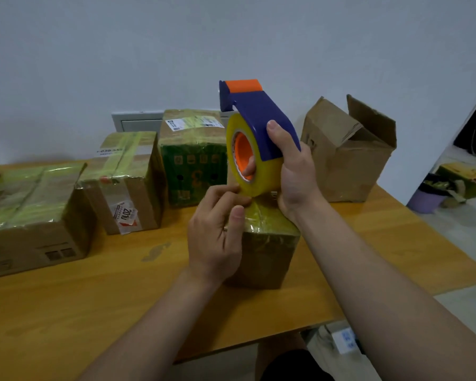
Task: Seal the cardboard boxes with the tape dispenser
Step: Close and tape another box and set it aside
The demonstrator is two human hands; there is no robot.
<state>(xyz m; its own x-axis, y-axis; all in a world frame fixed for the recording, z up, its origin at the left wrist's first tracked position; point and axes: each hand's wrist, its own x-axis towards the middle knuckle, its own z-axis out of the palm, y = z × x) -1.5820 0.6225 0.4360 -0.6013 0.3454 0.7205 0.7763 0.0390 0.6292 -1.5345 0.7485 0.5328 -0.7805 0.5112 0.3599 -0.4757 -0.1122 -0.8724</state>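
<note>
Right hand grips tape dispenser at frame center above small taped box, left hand fingers pinching the tape roll edge.

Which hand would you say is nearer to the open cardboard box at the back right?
Right. The right hand, gripping the tape dispenser, is just left of the open box; the left hand sits farther left, pinching the tape roll.
</note>
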